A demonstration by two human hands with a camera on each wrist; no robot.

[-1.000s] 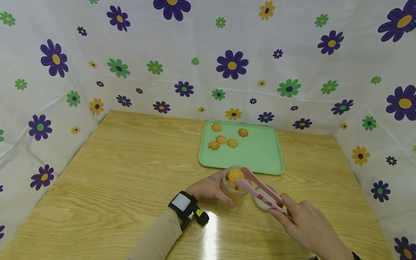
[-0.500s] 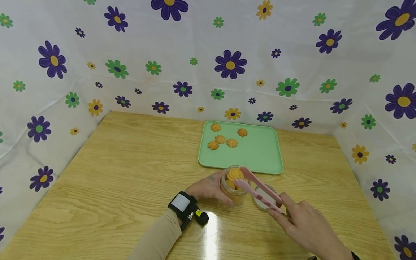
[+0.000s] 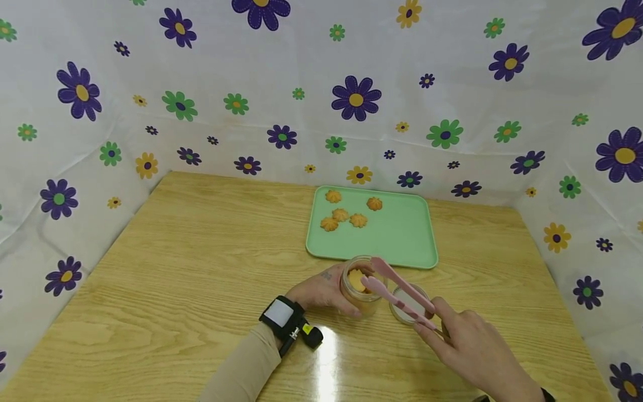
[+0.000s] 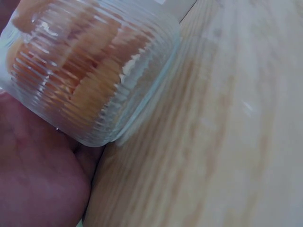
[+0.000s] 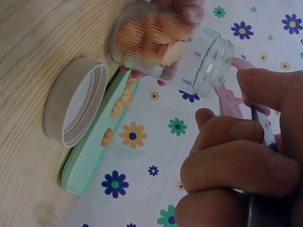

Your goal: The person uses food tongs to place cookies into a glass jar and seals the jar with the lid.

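My left hand [image 3: 321, 293] grips a ribbed glass jar [image 3: 365, 304] from its left side, and the jar stands upright on the table. Piped cookies [image 5: 151, 40] fill its lower part, as the right wrist view shows through the glass. In my right hand [image 3: 469, 343] is a pair of pink-tipped tongs [image 3: 409, 290]. Their tips sit at the jar's mouth, spread apart with no cookie between them. A pale round lid [image 5: 75, 101] lies just right of the jar, partly hidden under the tongs in the head view.
Behind the jar lies a mint green tray [image 3: 397, 234] with several flower-shaped cookies [image 3: 358, 220] on its left half. The wooden table [image 3: 211, 245] meets a flower-printed cloth [image 3: 281, 72] at the back and sides.
The cookie at the jar's mouth near the tong tips has dropped down into the jar. Both hands and the tongs stay nearly where they were.
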